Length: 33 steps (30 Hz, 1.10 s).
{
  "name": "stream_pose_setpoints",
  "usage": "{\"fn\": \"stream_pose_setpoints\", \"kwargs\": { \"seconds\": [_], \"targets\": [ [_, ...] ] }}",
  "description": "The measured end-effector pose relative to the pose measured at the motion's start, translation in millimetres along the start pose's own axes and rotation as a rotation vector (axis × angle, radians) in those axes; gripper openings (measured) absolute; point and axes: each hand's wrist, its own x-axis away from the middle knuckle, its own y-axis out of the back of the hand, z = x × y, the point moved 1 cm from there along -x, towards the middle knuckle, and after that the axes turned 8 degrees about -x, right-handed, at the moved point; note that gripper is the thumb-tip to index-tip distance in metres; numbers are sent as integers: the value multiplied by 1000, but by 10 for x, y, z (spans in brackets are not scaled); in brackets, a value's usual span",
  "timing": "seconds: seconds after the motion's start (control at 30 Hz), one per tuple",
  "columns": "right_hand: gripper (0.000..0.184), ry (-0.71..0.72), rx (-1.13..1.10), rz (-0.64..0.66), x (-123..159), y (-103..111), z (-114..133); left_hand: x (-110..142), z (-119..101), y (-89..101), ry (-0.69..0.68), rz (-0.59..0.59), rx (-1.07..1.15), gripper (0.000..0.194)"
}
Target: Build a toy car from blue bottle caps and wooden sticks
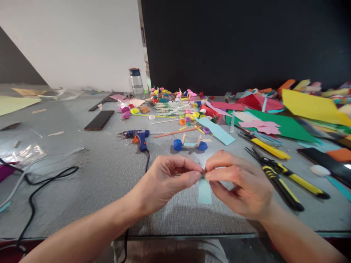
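Observation:
Near the table's front edge, a light blue paper strip hangs down from between my two hands. My left hand pinches its upper end with thumb and forefinger. From the other side my right hand pinches the same end, fingertips nearly touching the left ones. The fingers hide the top of the strip. Just beyond them stands a small craft car with blue bottle-cap wheels and upright wooden sticks. A blue glue gun lies on its side to the left, its black cord running towards me.
On the right lie yellow-black pliers, a yellow cutter and coloured paper sheets. Bottle caps and sticks are heaped at the back, near a water bottle. A dark phone and a black cable are on the left.

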Motion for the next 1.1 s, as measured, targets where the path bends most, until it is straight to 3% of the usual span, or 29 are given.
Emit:
{"fn": "stream_pose_setpoints", "kwargs": {
  "seconds": [0.37,0.8,1.1],
  "targets": [
    [24,-38,-63,-35,14,-46,-6,6,1,7,10,17,-3,9],
    [26,-211,-180,-135,49,-88,27,28,26,29,-184,61,-164,9],
    [19,-308,-284,-209,95,-170,16,27,35,2,-279,2,-268,11]
  ]
}}
